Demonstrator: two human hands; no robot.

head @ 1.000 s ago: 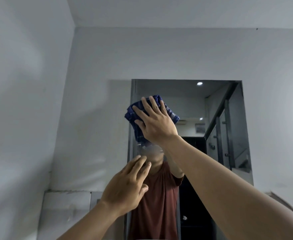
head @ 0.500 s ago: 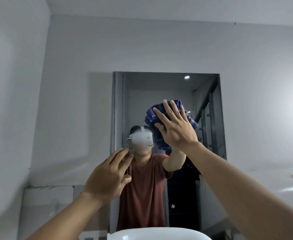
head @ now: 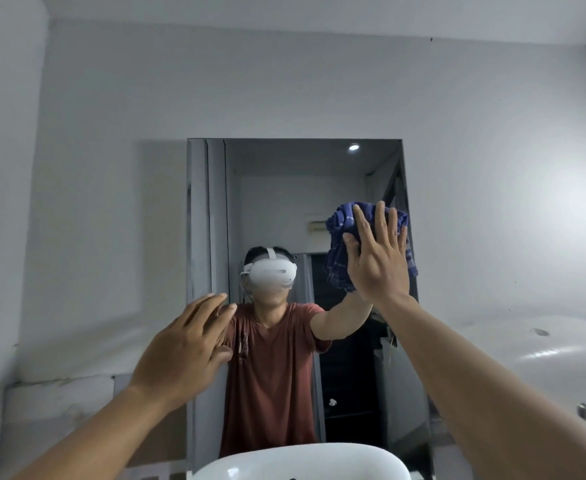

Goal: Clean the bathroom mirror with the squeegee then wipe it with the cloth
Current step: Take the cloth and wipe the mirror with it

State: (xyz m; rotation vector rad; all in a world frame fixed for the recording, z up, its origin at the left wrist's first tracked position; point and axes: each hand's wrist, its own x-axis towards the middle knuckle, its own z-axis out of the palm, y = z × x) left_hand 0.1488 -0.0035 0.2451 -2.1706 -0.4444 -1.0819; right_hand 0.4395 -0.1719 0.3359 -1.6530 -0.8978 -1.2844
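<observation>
A tall frameless mirror (head: 284, 188) hangs on the grey wall ahead. My right hand (head: 376, 258) presses a bunched blue checked cloth (head: 338, 244) flat against the glass at the mirror's right edge, about halfway up, fingers spread over it. My left hand (head: 187, 344) rests with its fingertips on the mirror's lower left part and holds nothing. The mirror reflects a person in a red shirt with a white headset. No squeegee is in view.
A white washbasin (head: 302, 462) sits directly below the mirror at the bottom edge. A white rounded fixture (head: 541, 362) stands at the right. A grey side wall (head: 4, 202) closes in on the left.
My right hand has slid the cloth across the glass from the upper left to the right edge. My left hand stayed on the lower left of the mirror.
</observation>
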